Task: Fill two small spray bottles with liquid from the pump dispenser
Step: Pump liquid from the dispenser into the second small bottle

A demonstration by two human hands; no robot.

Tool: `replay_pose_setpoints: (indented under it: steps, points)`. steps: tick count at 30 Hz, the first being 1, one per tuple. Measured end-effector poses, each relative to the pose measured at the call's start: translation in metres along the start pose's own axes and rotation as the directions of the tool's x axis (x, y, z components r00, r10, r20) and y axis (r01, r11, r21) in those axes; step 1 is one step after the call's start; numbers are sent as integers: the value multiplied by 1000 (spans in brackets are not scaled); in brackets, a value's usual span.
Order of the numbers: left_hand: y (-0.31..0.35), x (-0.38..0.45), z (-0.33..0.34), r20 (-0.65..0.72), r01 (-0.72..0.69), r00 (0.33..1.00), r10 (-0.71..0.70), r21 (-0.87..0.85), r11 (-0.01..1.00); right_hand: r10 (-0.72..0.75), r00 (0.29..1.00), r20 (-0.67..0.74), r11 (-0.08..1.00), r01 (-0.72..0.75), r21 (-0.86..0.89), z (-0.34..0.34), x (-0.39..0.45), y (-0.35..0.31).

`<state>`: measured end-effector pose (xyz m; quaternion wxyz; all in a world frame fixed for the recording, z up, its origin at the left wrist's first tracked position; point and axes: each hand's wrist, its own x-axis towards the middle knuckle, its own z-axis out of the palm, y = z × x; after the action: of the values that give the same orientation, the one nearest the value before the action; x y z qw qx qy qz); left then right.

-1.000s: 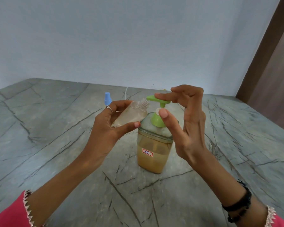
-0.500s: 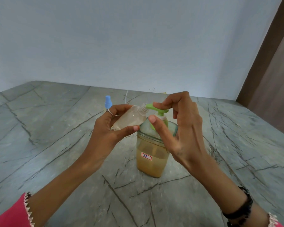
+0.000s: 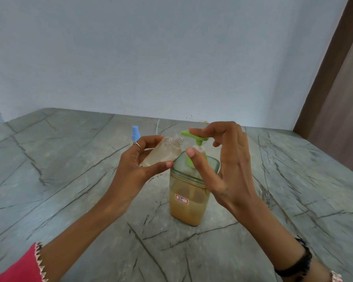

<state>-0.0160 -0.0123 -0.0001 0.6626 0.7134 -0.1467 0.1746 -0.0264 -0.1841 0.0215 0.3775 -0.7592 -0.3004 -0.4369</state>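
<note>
The person is filling one spray bottle (image 3: 163, 152): the left hand (image 3: 138, 165) is gripping it tilted, its open neck just under the green spout of the pump dispenser (image 3: 189, 190) standing on the desk (image 3: 69, 180). The right hand (image 3: 224, 159) is resting fingers on the pump head, thumb on the collar. The next press likely calls for keeping the neck aligned. Counted: one bottle, one dispenser, one blue cap (image 3: 135, 133).

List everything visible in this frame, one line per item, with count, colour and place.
pump dispenser: 1, clear with amber liquid, green pump, centre of table
small spray bottle: 1, clear, uncapped, tilted, mouth at pump spout
blue cap: 1, behind left hand
white cord: 1, far table edge
table: 1, grey veined stone
wall: pale blue
left hand: grips bottle, ring
right hand: fingers on pump head, black wristband
</note>
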Motion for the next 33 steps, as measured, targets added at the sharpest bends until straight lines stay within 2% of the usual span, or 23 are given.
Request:
replay_pose_setpoints:
  steps: [5, 12, 19, 23, 28, 33]
  points:
    - [-3, 0, -1, 4, -12, 1000, 12, -3, 1000, 50, 998, 24, 996, -51, 72, -1, 3, 2]
    - [-1, 1, 2, -13, -41, 999, 41, -9, 999, 46, 999, 25, 996, -48, 78, 4, 4, 1]
    - [0, -1, 4, -34, -40, 999, 39, -25, 999, 43, 998, 44, 999, -42, -19, 0, -1, 3]
    - [-2, -3, 5, -29, -36, 999, 34, -60, 998, 65, 991, 114, 998, -64, -14, -3, -9, 4]
    - [-6, -7, 7, -44, -54, 998, 49, -105, 993, -47, 969, 244, 993, 73, -97, -1, -20, 10]
    - [-11, -14, 6, -45, -29, 999, 24, -129, 991, -22, 945, 326, 999, 33, -27, -10, -16, 9]
